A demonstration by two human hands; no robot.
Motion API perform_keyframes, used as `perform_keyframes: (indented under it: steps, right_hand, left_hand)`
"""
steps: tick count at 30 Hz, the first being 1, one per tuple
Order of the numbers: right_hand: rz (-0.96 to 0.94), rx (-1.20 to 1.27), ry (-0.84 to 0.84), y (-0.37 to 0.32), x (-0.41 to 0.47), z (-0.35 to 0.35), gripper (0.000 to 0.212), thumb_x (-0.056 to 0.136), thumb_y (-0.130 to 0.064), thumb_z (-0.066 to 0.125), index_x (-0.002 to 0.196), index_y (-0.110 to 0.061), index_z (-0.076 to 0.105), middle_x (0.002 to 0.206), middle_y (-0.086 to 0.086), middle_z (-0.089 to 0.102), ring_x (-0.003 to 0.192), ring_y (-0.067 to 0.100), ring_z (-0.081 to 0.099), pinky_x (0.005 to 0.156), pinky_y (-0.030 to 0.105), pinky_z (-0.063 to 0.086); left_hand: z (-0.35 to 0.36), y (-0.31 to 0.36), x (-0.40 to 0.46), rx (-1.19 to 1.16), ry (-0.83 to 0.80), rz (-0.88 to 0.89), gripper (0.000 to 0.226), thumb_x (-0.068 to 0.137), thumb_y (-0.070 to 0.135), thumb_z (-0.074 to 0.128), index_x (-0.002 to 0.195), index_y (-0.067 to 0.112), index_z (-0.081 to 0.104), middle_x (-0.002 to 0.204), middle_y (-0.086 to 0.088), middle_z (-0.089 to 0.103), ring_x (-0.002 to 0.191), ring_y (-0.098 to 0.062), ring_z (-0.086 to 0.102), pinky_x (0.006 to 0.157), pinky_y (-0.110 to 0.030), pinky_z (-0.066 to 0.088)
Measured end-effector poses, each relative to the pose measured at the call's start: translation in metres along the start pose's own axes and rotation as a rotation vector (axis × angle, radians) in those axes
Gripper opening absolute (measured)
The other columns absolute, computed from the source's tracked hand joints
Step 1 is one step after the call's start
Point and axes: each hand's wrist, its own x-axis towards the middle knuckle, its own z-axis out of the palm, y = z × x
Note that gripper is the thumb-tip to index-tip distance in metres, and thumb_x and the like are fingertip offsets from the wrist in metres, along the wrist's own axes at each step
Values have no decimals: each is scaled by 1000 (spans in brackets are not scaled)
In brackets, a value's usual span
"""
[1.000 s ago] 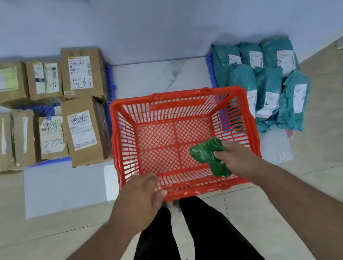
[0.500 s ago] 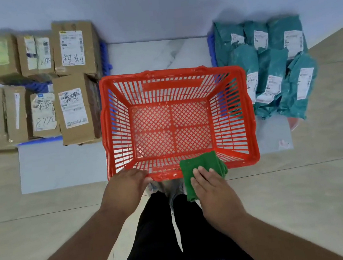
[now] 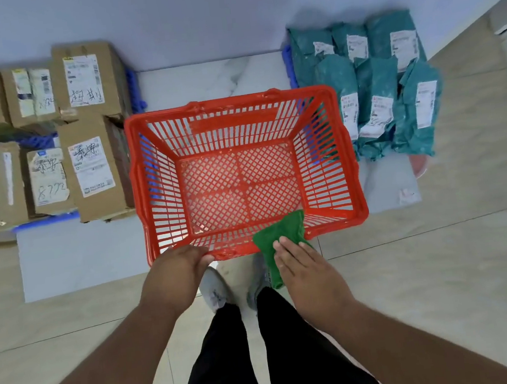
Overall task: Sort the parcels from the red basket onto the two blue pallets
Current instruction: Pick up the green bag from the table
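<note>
Basket [image 3: 244, 174], red plastic lattice, sits on a beige tiled floor [image 3: 441, 266] in front of a pale wall [image 3: 196, 16], nothing lying inside it, long axis left to right, open top up. Near rim is by the person's grey shoes [image 3: 214, 289]. Left hand [image 3: 173, 275] grips the near rim, fingers curled over it. Right hand [image 3: 307, 267] lies flat, fingers straight, pressing a green cloth [image 3: 278, 236] that is draped over the near rim. Pale grey mats lie under both sides of the basket on the floor. Left pallet [image 3: 45, 220], blue, carries brown cardboard boxes [image 3: 93, 168] packed touching each other; white shipping labels face up, with handwritten black characters on two, and "8772" scrawled on one label [image 3: 49, 179]; printed text too blurred to read. Right pallet [image 3: 288, 63], only a blue edge showing, holds teal mailer bags [image 3: 377, 97] overlapping one another, long axes running away from the person, each with a white label, print unreadable. A marble-look white slab [image 3: 212, 77] runs between the two pallets at the wall foot.
</note>
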Motion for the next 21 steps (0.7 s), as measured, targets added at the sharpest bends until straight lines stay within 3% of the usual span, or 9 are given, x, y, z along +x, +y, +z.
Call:
perform_keyframes:
  steps: [2, 5, 7, 10, 11, 13, 15, 18, 21]
  right_hand:
    - [119, 50, 4, -18, 1, -1, 64, 86, -28, 40, 132, 0, 73, 147, 17, 64, 142, 32, 58, 114, 50, 48]
    - [282, 255, 27, -53, 16, -5, 73, 79, -26, 30, 129, 7, 72, 144, 25, 64, 139, 39, 59, 108, 55, 54]
    - [304, 368, 19, -72, 25, -10, 85, 81, -30, 18, 148, 9, 54, 163, 28, 42, 156, 40, 35, 124, 55, 37]
    - [294, 791, 120, -85, 30, -28, 65, 97, -20, 28, 156, 3, 45, 171, 15, 31, 163, 28, 20, 133, 38, 14]
    - [312, 964, 136, -88, 29, -39, 59, 102, -17, 35, 157, -2, 45, 170, 7, 34, 161, 22, 25, 133, 34, 18]
    - [428, 1259, 150, -90, 25, -55, 47, 104, -16, 47, 150, -14, 58, 157, 1, 55, 144, 21, 53, 121, 34, 41]
    - [637, 1492, 187, -85, 18, -67, 30, 104, -15, 54, 127, -16, 73, 125, 8, 76, 114, 26, 72, 100, 38, 55]
    - [865, 1812, 297, -58, -4, -77, 20, 103, -11, 57, 108, -10, 77, 105, 17, 82, 101, 36, 78, 95, 52, 62]
    - [873, 1769, 438, -19, -28, -91, 24, 104, -7, 56, 110, -13, 78, 107, 11, 83, 106, 31, 78, 98, 51, 60]
  left_hand:
    - [-1, 1, 0, 1, -6, -2, 60, 99, 62, 27, 113, 30, 76, 107, 5, 79, 95, -25, 71, 81, -35, 57]
    - [-1, 1, 1, 27, -25, 7, 57, 101, 60, 28, 103, 27, 75, 100, 3, 78, 88, -25, 69, 73, -35, 55]
    - [0, 1, 2, 41, -38, 10, 48, 105, 55, 35, 103, 26, 74, 101, 3, 77, 89, -25, 69, 73, -35, 55]
    - [2, -1, 4, 12, -46, 25, 46, 105, 54, 37, 105, 26, 73, 103, 2, 77, 90, -26, 69, 71, -34, 53]
    - [3, -2, 5, -1, -47, 27, 48, 103, 56, 36, 105, 27, 74, 102, 2, 77, 90, -26, 69, 70, -34, 52]
    - [4, -3, 6, -15, -51, 31, 51, 101, 59, 34, 106, 28, 74, 102, 2, 77, 91, -26, 70, 70, -34, 52]
    - [2, -4, 7, -39, -63, 29, 50, 102, 58, 35, 106, 28, 75, 103, 2, 77, 92, -26, 70, 73, -35, 54]
    - [-2, -4, 8, -53, -71, 37, 59, 98, 62, 26, 106, 28, 73, 103, 3, 77, 92, -26, 71, 75, -36, 56]
    - [-2, 0, 6, -18, -59, 34, 60, 96, 63, 24, 104, 28, 71, 103, 5, 76, 91, -22, 70, 75, -35, 57]
